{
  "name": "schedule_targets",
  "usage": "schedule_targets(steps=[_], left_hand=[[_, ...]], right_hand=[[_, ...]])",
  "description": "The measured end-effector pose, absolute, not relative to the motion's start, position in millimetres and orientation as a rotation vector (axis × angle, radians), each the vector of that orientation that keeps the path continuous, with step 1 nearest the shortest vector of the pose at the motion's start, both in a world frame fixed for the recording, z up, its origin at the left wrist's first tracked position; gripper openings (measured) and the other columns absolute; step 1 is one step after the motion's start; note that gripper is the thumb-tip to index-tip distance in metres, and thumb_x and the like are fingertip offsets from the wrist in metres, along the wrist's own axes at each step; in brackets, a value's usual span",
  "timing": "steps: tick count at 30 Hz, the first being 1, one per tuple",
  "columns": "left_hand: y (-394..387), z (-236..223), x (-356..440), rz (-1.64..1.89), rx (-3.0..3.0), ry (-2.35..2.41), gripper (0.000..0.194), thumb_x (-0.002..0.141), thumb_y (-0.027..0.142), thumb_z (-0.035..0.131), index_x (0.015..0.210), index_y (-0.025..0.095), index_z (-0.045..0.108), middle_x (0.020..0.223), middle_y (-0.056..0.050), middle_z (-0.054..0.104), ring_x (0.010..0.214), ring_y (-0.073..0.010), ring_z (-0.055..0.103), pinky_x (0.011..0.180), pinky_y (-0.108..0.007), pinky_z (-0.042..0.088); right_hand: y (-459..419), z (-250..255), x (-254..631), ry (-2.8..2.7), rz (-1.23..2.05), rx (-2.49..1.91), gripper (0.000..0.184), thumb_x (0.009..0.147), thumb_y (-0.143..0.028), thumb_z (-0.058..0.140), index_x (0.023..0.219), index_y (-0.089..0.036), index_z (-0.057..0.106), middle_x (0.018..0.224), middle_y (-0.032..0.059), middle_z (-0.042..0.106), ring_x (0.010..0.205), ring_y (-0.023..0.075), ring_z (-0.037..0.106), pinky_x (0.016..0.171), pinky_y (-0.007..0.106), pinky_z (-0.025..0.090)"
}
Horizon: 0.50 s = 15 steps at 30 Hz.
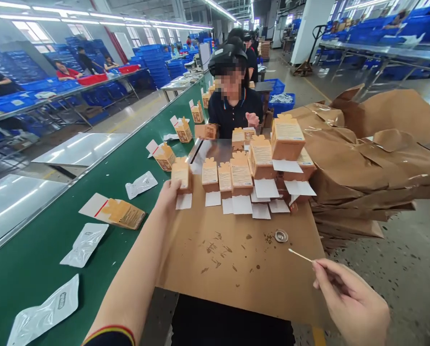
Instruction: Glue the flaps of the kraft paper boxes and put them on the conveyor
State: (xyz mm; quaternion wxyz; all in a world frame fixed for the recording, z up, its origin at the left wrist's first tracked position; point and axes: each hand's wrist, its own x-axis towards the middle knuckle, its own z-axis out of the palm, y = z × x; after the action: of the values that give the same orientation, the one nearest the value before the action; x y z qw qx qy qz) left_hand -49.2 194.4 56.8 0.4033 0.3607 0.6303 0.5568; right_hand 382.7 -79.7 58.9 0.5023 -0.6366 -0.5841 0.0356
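My left hand [167,196] reaches forward over the brown cardboard-covered table [236,283] and grips a small orange-brown box [181,174] whose white flap hangs toward me. Between the thumb and fingers of my right hand [348,293] is a cotton swab [300,255], its white tip pointing left. Just beyond that tip sits a small round metal dish [281,236], with dark specks beside it. Further boxes stand in a group, among them an orange-brown box [241,172] with its white flap down and another box [287,138] stacked on top.
Along the left runs a green conveyor belt [103,269] bearing silvery pouches [85,245] and opened boxes [119,213]. A co-worker [234,103] sits across the table. Brown paper sheets [373,158] are piled at the right. Dark smudges mark the cardboard.
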Motion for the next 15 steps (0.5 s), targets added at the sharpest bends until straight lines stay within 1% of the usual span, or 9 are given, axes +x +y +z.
schedule_targets(steps=[1, 3, 6, 8, 9, 13, 15], left_hand=[[176.2, 56.4, -55.6, 1.412, 0.882, 1.589, 0.055, 0.075, 0.052, 0.102, 0.114, 0.021, 0.076, 0.106, -0.009, 0.088, 0.108, -0.0322, 0.085, 0.107, -0.052, 0.070], [135.9, 54.5, -64.1, 1.442, 0.837, 1.551, 0.063, 0.068, 0.055, 0.105, 0.115, 0.023, 0.078, 0.114, -0.009, 0.089, 0.118, -0.0345, 0.085, 0.112, -0.052, 0.069], [75.0, 46.6, -56.0, 1.434, 0.810, 1.425, 0.077, 0.059, 0.056, 0.114, 0.123, 0.025, 0.084, 0.130, -0.012, 0.091, 0.137, -0.0424, 0.082, 0.119, -0.056, 0.069], [42.9, 39.7, -36.1, 1.322, 0.806, 1.369, 0.081, 0.058, 0.055, 0.118, 0.126, 0.022, 0.086, 0.137, -0.017, 0.091, 0.138, -0.0474, 0.083, 0.120, -0.061, 0.069], [31.4, 36.6, -23.7, 1.249, 0.809, 1.360, 0.082, 0.059, 0.055, 0.118, 0.126, 0.021, 0.086, 0.138, -0.018, 0.091, 0.137, -0.0484, 0.084, 0.120, -0.062, 0.069], [14.8, 28.0, 19.9, 1.042, 0.863, 1.304, 0.085, 0.060, 0.055, 0.120, 0.129, 0.023, 0.082, 0.138, -0.018, 0.091, 0.133, -0.0459, 0.086, 0.116, -0.061, 0.071], [16.8, 25.2, 30.2, 0.989, 0.884, 1.278, 0.087, 0.061, 0.056, 0.120, 0.131, 0.024, 0.080, 0.136, -0.018, 0.091, 0.131, -0.0454, 0.087, 0.114, -0.061, 0.072]], right_hand=[[-72.3, 59.0, 383.3, -1.452, 0.042, -1.527, 0.028, 0.115, -0.040, 0.077, 0.091, -0.028, 0.085, 0.072, -0.0008, 0.079, 0.053, 0.0156, 0.072, 0.059, 0.027, 0.061], [-57.9, 57.3, 384.8, -1.532, -0.010, -1.511, 0.027, 0.116, -0.035, 0.074, 0.093, -0.027, 0.084, 0.076, 0.0001, 0.081, 0.056, 0.0156, 0.074, 0.061, 0.027, 0.062], [-40.4, 51.2, 386.3, -1.640, -0.052, -1.489, 0.026, 0.117, -0.028, 0.069, 0.094, -0.026, 0.082, 0.078, 0.0006, 0.081, 0.059, 0.0154, 0.073, 0.063, 0.026, 0.063], [-31.2, 45.4, 386.5, -1.703, -0.064, -1.488, 0.028, 0.118, -0.028, 0.065, 0.095, -0.026, 0.081, 0.078, 0.0011, 0.081, 0.059, 0.0153, 0.073, 0.062, 0.025, 0.061], [-27.1, 42.4, 386.7, -1.732, -0.065, -1.489, 0.029, 0.119, -0.029, 0.063, 0.095, -0.026, 0.080, 0.079, 0.0015, 0.081, 0.059, 0.0154, 0.072, 0.061, 0.025, 0.061], [-17.0, 34.2, 389.4, -1.793, -0.064, -1.472, 0.034, 0.120, -0.029, 0.059, 0.092, -0.025, 0.079, 0.074, 0.0006, 0.078, 0.057, 0.0156, 0.071, 0.058, 0.027, 0.057], [-19.7, 34.8, 389.2, -1.781, -0.070, -1.461, 0.033, 0.120, -0.028, 0.061, 0.092, -0.025, 0.078, 0.074, 0.0002, 0.078, 0.057, 0.0153, 0.071, 0.058, 0.026, 0.057]])
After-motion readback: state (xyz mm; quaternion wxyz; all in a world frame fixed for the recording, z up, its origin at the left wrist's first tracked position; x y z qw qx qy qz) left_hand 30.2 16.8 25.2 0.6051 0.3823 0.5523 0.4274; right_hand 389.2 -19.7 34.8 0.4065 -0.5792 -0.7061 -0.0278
